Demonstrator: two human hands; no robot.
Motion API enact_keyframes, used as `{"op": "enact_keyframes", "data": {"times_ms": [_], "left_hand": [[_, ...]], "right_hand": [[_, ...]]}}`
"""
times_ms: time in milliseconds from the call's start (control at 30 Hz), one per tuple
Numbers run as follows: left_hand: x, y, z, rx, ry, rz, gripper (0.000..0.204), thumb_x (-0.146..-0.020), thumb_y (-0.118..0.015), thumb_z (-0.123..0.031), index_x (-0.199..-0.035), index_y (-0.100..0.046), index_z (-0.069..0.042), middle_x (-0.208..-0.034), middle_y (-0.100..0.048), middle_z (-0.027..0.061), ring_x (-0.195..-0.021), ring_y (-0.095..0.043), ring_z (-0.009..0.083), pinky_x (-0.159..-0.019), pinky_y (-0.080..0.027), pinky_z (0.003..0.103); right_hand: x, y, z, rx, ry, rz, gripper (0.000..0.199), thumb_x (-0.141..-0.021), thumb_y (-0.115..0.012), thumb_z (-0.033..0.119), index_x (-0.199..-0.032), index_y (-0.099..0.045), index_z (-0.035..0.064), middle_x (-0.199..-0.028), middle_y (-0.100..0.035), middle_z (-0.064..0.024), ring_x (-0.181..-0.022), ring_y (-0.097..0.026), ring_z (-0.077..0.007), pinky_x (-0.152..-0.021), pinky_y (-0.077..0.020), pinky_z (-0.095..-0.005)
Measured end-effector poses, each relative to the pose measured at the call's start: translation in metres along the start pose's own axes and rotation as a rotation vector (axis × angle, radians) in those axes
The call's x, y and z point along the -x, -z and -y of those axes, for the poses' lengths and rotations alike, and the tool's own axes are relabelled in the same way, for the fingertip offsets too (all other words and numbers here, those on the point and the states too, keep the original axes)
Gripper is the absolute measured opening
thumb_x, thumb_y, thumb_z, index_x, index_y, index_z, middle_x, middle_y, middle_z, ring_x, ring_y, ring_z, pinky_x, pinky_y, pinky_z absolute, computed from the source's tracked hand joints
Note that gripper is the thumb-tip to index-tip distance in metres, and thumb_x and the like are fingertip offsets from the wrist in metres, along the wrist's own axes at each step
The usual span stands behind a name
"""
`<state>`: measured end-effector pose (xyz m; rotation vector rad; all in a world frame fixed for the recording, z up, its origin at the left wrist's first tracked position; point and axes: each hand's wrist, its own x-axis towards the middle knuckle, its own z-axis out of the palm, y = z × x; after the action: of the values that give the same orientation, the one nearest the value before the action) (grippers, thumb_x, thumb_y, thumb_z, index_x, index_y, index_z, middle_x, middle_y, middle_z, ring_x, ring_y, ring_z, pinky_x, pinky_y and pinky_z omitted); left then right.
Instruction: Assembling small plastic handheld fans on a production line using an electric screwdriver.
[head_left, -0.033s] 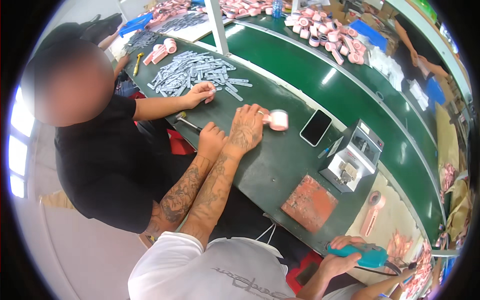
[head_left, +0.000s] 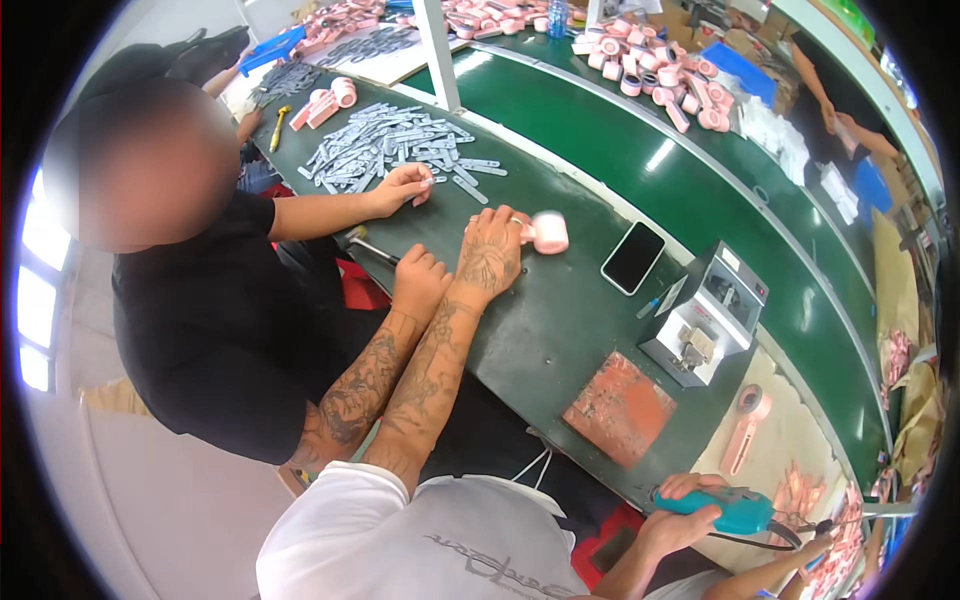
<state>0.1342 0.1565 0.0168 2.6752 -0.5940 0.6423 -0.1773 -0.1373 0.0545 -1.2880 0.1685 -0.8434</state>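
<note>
My left hand (head_left: 490, 250) is closed over a pink handheld fan (head_left: 549, 232) above the dark green table. The fan's round head sticks out to the right of my fingers, and its handle is mostly hidden under my hand. At the lower right, my right hand (head_left: 672, 520) is wrapped round a teal corded power tool (head_left: 742, 508). Just left of my left hand, a co-worker's hand (head_left: 420, 280) grips a small hammer (head_left: 370, 243). The co-worker's other hand (head_left: 403, 188) pinches a small piece beside a pile of grey strips (head_left: 385, 145).
A phone (head_left: 633, 257), a grey bench machine (head_left: 706, 315) and a worn red plate (head_left: 620, 408) lie right of my left hand. Another pink fan part (head_left: 745, 430) rests farther right. Beyond runs a green conveyor (head_left: 560, 130), with heaped pink fans (head_left: 655, 70) behind it.
My left hand and the pink fan have shifted slightly left and away from me. The right hand and teal tool look unmoved.
</note>
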Motion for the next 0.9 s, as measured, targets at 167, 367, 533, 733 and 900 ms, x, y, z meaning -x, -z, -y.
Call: {"op": "enact_keyframes", "data": {"times_ms": [167, 367, 533, 733, 900], "left_hand": [[-0.021, 0.004, -0.059, 0.326, -0.099, -0.304, 0.035, -0.087, -0.074, -0.009, -0.12, -0.063, -0.004, -0.124, -0.064, 0.0177, -0.115, -0.06, 0.0387, -0.1, -0.048, 0.049], [0.021, 0.007, -0.266, 1.238, -0.33, 0.421, 0.024, -0.091, -0.074, -0.016, -0.112, -0.066, -0.005, -0.106, -0.067, 0.0135, -0.096, -0.069, 0.0316, -0.086, -0.056, 0.04], [0.026, -0.067, -0.395, 0.948, -0.371, 0.499, 0.059, -0.09, -0.07, -0.052, -0.118, -0.062, 0.0, -0.106, -0.07, 0.0152, -0.091, -0.072, 0.0332, -0.082, -0.056, 0.042], [0.0, -0.1, -0.416, 0.549, -0.333, 0.787, 0.07, -0.088, -0.062, -0.065, -0.119, -0.069, -0.002, -0.119, -0.07, 0.0186, -0.112, -0.066, 0.0353, -0.095, -0.048, 0.046], [0.007, -0.102, -0.397, 0.578, -0.174, 0.688, 0.049, -0.088, -0.064, -0.051, -0.11, -0.072, -0.008, -0.116, -0.07, 0.0151, -0.11, -0.066, 0.0354, -0.093, -0.05, 0.05]], "right_hand": [[0.016, 0.03, -0.013, 0.071, -0.118, -0.206, 0.066, -0.092, -0.067, 0.065, -0.104, -0.058, 0.0004, -0.077, -0.064, -0.0106, -0.066, -0.064, -0.0219, -0.059, -0.053, -0.0327], [0.012, 0.007, 0.016, 0.115, -0.165, 0.005, 0.065, -0.094, -0.07, 0.057, -0.113, -0.056, -0.0031, -0.077, -0.062, -0.0098, -0.069, -0.061, -0.0197, -0.063, -0.0495, -0.0337], [0.031, 0.023, 0.03, 0.137, -0.173, 0.001, 0.066, -0.094, -0.071, 0.056, -0.113, -0.052, -0.0042, -0.074, -0.058, -0.0108, -0.065, -0.057, -0.0215, -0.062, -0.0497, -0.0363], [0.049, 0.032, 0.038, 0.076, -0.185, -0.065, 0.063, -0.092, -0.074, 0.053, -0.115, -0.06, -0.0042, -0.082, -0.063, -0.0091, -0.075, -0.062, -0.0185, -0.066, -0.0493, -0.0321], [0.041, 0.035, 0.032, 0.076, -0.201, -0.067, 0.062, -0.092, -0.074, 0.052, -0.115, -0.06, -0.0042, -0.081, -0.063, -0.0091, -0.074, -0.062, -0.0182, -0.066, -0.0494, -0.0322]]}}
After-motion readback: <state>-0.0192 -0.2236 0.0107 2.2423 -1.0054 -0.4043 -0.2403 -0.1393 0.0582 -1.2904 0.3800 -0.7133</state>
